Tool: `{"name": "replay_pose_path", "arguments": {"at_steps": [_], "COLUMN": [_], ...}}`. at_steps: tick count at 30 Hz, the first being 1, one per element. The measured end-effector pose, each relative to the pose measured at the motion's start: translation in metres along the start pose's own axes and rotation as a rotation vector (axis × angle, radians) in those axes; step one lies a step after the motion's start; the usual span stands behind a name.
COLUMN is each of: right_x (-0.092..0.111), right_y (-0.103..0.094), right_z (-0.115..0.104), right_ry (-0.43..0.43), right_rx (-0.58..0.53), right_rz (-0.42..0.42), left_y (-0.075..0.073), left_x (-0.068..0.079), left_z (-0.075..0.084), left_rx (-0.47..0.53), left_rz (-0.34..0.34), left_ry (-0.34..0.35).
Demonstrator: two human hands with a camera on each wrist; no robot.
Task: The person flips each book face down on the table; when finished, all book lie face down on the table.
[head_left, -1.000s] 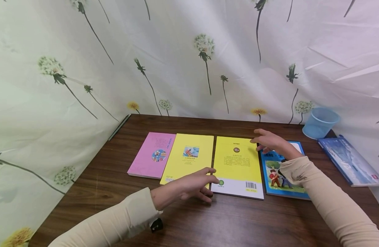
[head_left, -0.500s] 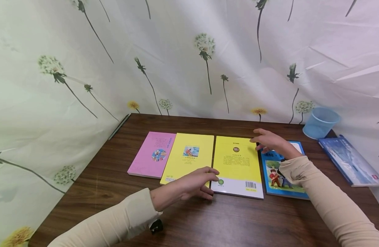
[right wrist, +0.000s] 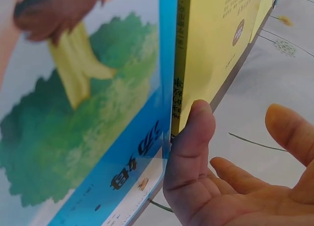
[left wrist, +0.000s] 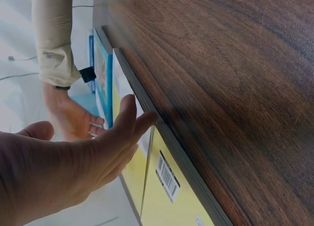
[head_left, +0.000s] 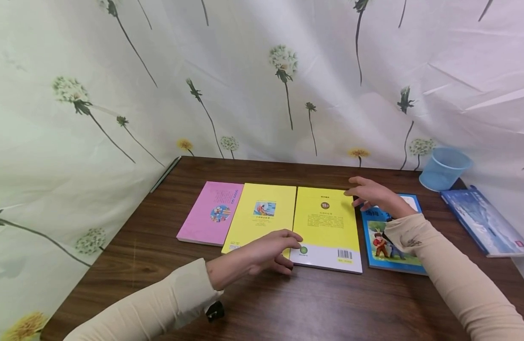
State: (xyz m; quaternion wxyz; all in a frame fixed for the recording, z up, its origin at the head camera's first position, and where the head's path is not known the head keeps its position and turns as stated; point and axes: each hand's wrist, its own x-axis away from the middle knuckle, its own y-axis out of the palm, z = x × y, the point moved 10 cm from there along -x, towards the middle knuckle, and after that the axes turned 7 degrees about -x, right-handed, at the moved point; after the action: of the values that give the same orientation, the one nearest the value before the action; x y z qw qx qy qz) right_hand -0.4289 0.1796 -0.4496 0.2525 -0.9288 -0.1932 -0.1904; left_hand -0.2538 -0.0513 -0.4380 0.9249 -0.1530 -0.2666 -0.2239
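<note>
A yellow book with a white lower band [head_left: 328,232] lies back cover up, its left edge close along an all-yellow book [head_left: 266,194]. My left hand [head_left: 268,253] is over the near corners where these two meet; in the left wrist view its fingertips [left wrist: 147,122] are at their near edges. At the far right corner of the white-banded book is my right hand [head_left: 374,196], a fingertip [right wrist: 201,111] against its spine in the right wrist view. Both hands have loosely extended fingers and grip nothing. Partly under the right wrist lies a blue picture-cover book [head_left: 392,246].
A pink book [head_left: 206,218] touches the yellow one's left side. On the right, a light blue bin [head_left: 443,170] stands behind a blue and white book [head_left: 485,220]. A dandelion-print curtain [head_left: 245,94] hangs behind the dark wooden table [head_left: 321,308].
The white-banded yellow book has slid slightly left, widening its gap to the blue book. The right hand has shifted slightly left with it; the left hand stays almost in place.
</note>
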Motion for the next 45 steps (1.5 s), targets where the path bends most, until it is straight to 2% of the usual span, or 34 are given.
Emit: {"name": "replay_pose_path", "arguments": {"at_steps": [20, 35, 39, 45], "right_x": [-0.005, -0.007, -0.005, -0.005], "right_y": [0.002, 0.000, 0.001, 0.000], "right_z": [-0.002, -0.001, -0.001, 0.001], "right_ry": [-0.031, -0.020, -0.024, -0.029], "right_rx": [0.010, 0.018, 0.025, 0.036], "right_rz": [-0.020, -0.007, -0.007, 0.000], "left_y": [-0.003, -0.002, 0.001, 0.019], "left_x": [-0.002, -0.003, -0.004, -0.011], "left_z": [-0.002, -0.002, -0.001, 0.013], "left_rx": [-0.026, -0.033, -0.049, -0.121], "left_rz": [-0.005, -0.013, -0.041, -0.170], "left_ry": [-0.012, -0.013, -0.019, 0.031]}}
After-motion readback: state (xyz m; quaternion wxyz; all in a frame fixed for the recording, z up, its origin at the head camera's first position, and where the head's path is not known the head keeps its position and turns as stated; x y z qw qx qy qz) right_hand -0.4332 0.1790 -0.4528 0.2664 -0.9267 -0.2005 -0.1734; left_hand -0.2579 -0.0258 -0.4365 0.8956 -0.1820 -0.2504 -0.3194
